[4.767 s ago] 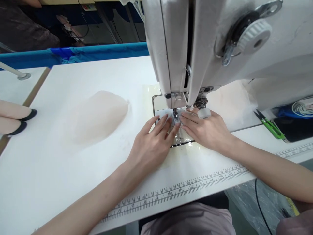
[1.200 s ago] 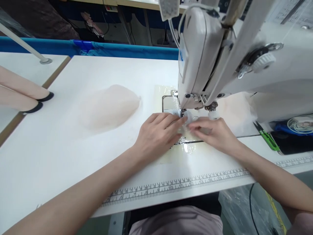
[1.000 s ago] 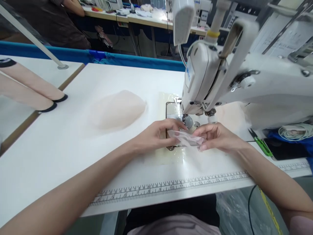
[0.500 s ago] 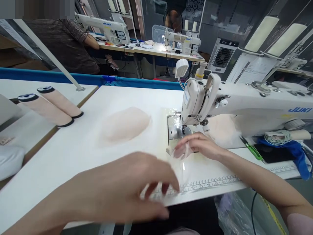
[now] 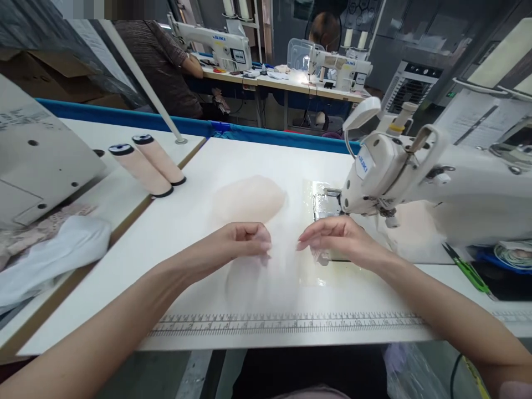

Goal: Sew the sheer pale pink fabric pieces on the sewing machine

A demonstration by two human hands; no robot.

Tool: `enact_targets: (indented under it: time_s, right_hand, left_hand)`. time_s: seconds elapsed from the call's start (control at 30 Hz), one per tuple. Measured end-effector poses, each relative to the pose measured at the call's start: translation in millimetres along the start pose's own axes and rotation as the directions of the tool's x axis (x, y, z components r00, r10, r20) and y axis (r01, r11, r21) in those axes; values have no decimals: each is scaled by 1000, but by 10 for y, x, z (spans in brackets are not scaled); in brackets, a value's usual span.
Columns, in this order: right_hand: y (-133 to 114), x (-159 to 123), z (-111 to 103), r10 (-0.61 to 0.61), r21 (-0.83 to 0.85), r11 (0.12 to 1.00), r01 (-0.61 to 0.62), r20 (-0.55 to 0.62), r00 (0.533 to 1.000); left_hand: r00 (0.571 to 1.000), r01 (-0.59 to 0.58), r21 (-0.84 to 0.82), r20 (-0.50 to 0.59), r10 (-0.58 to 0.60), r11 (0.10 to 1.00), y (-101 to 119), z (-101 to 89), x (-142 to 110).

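Observation:
My left hand [image 5: 249,241] is closed in a pinch over the table, left of the needle area. From its fingertips hangs a thin, see-through piece of sheer fabric [image 5: 246,280], blurred by motion. My right hand [image 5: 338,239] is bent with thumb and fingers close together, just in front of the sewing machine [image 5: 374,172] and partly over its needle plate [image 5: 326,205]. What lies between its fingertips is too faint to make out. Behind my left hand a pale pink, leaf-shaped fabric piece [image 5: 251,197] lies flat on the white table.
Two pink thread rolls [image 5: 141,169] lie at the left. White cloth [image 5: 78,249] rests beside another machine's body [image 5: 39,160]. Green-handled snips [image 5: 469,271] lie right, near pink fabric [image 5: 415,227]. A ruler strip [image 5: 291,321] runs along the front edge. Across the partition, a person's arm [image 5: 193,65] shows.
My left hand has moved back from the front edge and closed on sheer fabric, which was at my right hand before. The view has swung left; my right hand stays near the needle area.

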State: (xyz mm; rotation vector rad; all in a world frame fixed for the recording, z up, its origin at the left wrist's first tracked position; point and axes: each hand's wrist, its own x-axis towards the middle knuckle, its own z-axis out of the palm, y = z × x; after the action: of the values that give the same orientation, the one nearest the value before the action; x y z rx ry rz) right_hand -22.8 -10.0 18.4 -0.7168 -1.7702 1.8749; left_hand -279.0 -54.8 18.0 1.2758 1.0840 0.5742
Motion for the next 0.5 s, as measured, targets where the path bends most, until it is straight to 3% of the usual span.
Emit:
enact_targets:
  time_s: [0.13, 0.23, 0.3, 0.37, 0.5]
  right_hand:
    - [79, 214, 125, -107, -148, 985, 87, -132, 985]
    - [63, 533, 182, -232, -167, 966, 195, -238, 943]
    - [46, 793, 159, -296, -151, 953, 264, -262, 918]
    - [61, 1034, 93, -255, -138, 965, 223, -290, 922]
    - [198, 1313, -53, -65, -271, 962, -29, -332, 941]
  left_hand:
    - [963, -92, -81, -259, 68, 992, -23, -263, -133]
    - [841, -177, 57, -511, 181, 983, 101, -539, 4]
    - [787, -173, 202, -561, 259, 964, 194, -741, 202]
    - [763, -68, 396, -570, 304, 916, 235, -925, 440]
    - [766, 39, 524, -562, 311, 851, 114, -1142, 846]
